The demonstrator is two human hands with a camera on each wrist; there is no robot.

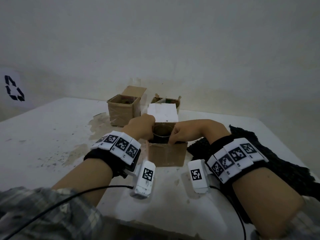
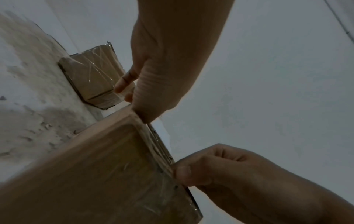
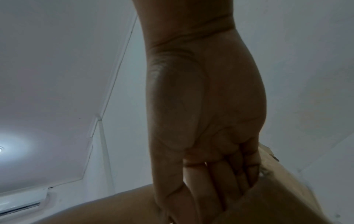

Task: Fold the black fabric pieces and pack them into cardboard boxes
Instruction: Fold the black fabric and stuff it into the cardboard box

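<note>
Both hands grip the top rim of the near cardboard box; the left hand curls over its left edge, fingertips hidden inside; the right hand pinches the front right rim, thumb outside, fingers folded. Between the grips the box mouth is dark, with a round metallic rim hard to identify. The black fabric lies on the table just right of the right hand, partly covered by that forearm. Beyond the hands stand two further boxes, contents unclear.
</note>
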